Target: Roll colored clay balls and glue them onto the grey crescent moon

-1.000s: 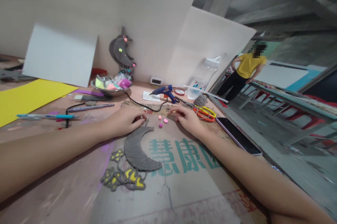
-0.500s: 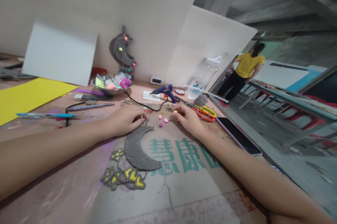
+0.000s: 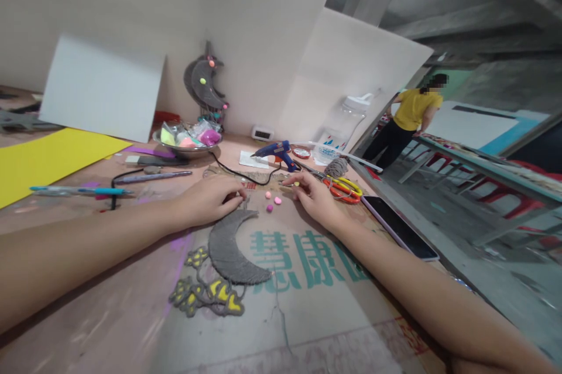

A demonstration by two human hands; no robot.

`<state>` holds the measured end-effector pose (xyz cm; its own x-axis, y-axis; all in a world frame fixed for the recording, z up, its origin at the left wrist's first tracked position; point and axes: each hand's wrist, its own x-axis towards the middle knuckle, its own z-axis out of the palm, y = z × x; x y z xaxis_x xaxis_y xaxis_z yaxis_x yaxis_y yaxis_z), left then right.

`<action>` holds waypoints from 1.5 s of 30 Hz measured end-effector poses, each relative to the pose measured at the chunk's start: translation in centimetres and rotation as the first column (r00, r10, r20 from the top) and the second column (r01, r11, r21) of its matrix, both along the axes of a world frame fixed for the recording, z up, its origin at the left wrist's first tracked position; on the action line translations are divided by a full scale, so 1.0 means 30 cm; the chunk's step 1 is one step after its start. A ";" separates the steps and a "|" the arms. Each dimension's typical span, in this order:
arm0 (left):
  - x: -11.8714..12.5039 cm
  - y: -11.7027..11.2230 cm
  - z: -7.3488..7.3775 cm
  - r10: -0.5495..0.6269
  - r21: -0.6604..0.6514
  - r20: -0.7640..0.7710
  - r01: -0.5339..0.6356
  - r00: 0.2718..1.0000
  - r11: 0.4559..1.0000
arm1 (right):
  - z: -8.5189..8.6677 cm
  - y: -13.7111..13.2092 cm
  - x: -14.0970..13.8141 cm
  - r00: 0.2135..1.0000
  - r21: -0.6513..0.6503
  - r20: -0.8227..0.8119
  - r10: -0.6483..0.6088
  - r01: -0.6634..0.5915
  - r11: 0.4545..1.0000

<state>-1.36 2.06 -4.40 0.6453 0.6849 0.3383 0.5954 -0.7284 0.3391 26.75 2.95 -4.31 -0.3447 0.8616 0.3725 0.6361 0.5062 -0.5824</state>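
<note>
Grey twine moon is held at its upper tip on the table by the curled left hand, while a yellow ball is pinched in the right hand near the pink balls, and setting it down is judged to need a steady pinch.

Low in the centre before you, the cardboard sheet is matt and scuffed; the grey crescent on it is wound in rough, dull cord. The pink balls and the small yellow ball look soft and matt. Right of centre the phone is glossy and the scissors have smooth plastic handles; the bowl left of centre is shiny metal.
</note>
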 end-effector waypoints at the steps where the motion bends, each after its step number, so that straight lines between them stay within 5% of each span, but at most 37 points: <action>1: -0.001 0.001 0.000 0.001 -0.003 -0.003 -0.001 1.000 1.000 | -0.002 0.001 -0.001 1.000 -0.015 -0.025 0.000 0.000 1.000; 6: -0.004 -0.008 0.001 0.000 0.028 0.022 -0.001 1.000 1.000 | 0.003 -0.005 -0.007 0.999 -0.055 -0.023 -0.035 0.034 0.998; 13: 0.014 -0.047 0.014 -0.150 -0.009 -0.009 0.149 0.989 0.989 | 0.013 -0.013 -0.007 0.997 -0.016 0.054 -0.056 0.057 0.998; 23: 0.020 -0.060 0.014 0.050 -0.183 0.216 -0.010 0.975 0.983 | -0.014 0.007 -0.001 0.999 0.023 -0.026 -0.030 0.030 0.999; 28: 0.020 -0.055 0.020 0.090 -0.198 0.161 -0.057 0.983 0.978 | 0.010 -0.009 -0.006 0.995 0.040 0.089 -0.047 0.043 0.998; 36: 0.019 -0.046 0.023 0.085 -0.167 0.061 -0.073 0.995 0.983 | -0.011 0.004 0.002 1.000 0.034 -0.019 -0.004 0.004 0.999; 45: 0.021 -0.048 0.030 0.072 -0.166 0.038 -0.064 0.997 0.984 | 0.006 0.001 -0.010 0.998 0.093 0.053 -0.022 0.017 0.996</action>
<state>-0.74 0.63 -3.51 0.5822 0.7754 0.2443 0.6234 -0.6187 0.4781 26.45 2.99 -4.13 -0.3500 0.8313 0.4317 0.6759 0.5432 -0.4981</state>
